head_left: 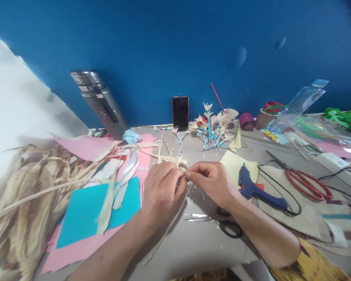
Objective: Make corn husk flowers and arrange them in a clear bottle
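My left hand [163,187] is closed in a pinch around the base of a small pale corn husk flower [178,160], whose petals stick up above the fingers. Fingertips of my right hand [212,181] meet it there, pinching a thin corn husk strip [185,167]. A long pale strip [167,230] trails down from between the hands toward the table's front edge. Just beyond stands a small flower sprig [180,141] with a twisted pale-blue stem. Farther right is a bunch of husk flowers [209,130] on bright blue stems. The fingers hide most of the held piece.
Dried corn husks [29,195] heap at left, beside turquoise paper [84,210] on pink sheets. A flask [101,103] and a phone [180,112] stand by the wall. Black-handled scissors [213,222], a blue glue gun [257,191] and red-handled scissors [307,183] lie right.
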Demonstrator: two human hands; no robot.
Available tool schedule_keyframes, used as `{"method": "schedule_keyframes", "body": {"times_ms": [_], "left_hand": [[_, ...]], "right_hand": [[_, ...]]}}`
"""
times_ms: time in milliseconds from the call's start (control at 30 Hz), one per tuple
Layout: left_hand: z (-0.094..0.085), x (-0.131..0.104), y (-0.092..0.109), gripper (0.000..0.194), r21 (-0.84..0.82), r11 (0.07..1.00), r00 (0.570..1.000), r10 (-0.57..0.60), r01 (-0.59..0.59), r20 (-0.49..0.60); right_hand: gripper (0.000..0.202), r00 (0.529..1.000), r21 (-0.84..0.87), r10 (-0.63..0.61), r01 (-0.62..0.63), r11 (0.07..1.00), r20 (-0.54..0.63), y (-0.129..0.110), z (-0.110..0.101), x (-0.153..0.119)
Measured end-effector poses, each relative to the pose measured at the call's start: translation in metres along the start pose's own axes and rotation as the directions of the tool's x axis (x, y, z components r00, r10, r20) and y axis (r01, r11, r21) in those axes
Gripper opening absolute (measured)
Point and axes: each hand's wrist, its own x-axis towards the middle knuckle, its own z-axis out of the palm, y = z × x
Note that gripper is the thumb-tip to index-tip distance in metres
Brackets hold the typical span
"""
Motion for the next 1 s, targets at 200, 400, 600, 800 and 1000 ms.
{"method": "schedule_keyframes", "body": {"times_ms": [200, 400, 600, 800, 1000], "left_hand": [[-0.0005, 0.0012, 0.0001, 0.018, 0.005, 0.998, 0.998, 0.059, -0.059, -0.001], [-0.0007, 0.0020, 0.0010, 0.018, -0.047, 0.998, 0.999, 0.036, -0.036, 0.001], [0.0018, 0.0021, 0.0018, 0.016, -0.159, 0.985, 0.998, -0.068, 0.065, -0.013], [-0.0029, 0.0072, 0.0070, 0.020, -0.347, 0.873, 0.939, -0.331, 0.343, 0.095], [-0.0055, 0.0088, 0.0070, 0.015, -0.366, 0.854, 0.928, -0.354, 0.370, 0.113]], "right_hand": [[0.013, 0.999, 0.028, 0.033, -0.033, 0.999, -0.018, -0.0028, 0.0006, 0.0009], [0.013, 0.999, 0.070, 0.050, -0.049, 0.996, -0.018, -0.0027, 0.0010, 0.0008], [0.012, 0.999, 0.092, 0.051, -0.050, 0.994, -0.011, 0.0026, 0.0012, 0.0006], [0.014, 0.998, 0.148, 0.065, -0.066, 0.987, 0.010, -0.0007, -0.0001, 0.0005], [0.018, 1.000, 0.108, 0.023, -0.025, 0.994, 0.021, -0.0012, -0.0021, -0.0017]]}}
